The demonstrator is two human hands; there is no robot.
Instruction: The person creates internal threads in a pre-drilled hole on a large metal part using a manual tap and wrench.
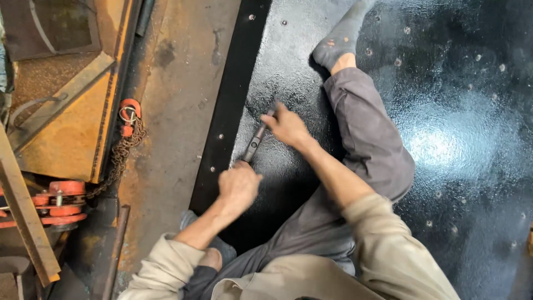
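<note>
Far left, a rusty steel frame (61, 128) leans over a red chain hoist (58, 203), and a rusted chain (123, 150) runs up from it to a red hook (130, 111). A bare strip of stained concrete floor (177, 94) comes next, then the black edge strip (230, 105) of a glossy black plate (461, 144) dotted with small bolt heads.

The person sits on that plate, grey trouser leg (366, 133) bent across it, a sock-covered foot (341, 36) pointing away. The leg lies just right of the work and crowds it from that side.

The left hand (237, 186) is fisted, knuckles up, at the near end of a dark wrench (255, 141); it seems to be gripping that end, though the hand itself hides the contact. The wrench slants up and to the right over the plate, just inside the edge strip. The right hand (287, 126) is curled over its far end, fingers wrapped around it. So the tool lies between the two hands, one at each end, both forearms reaching out from beige sleeves.
</note>
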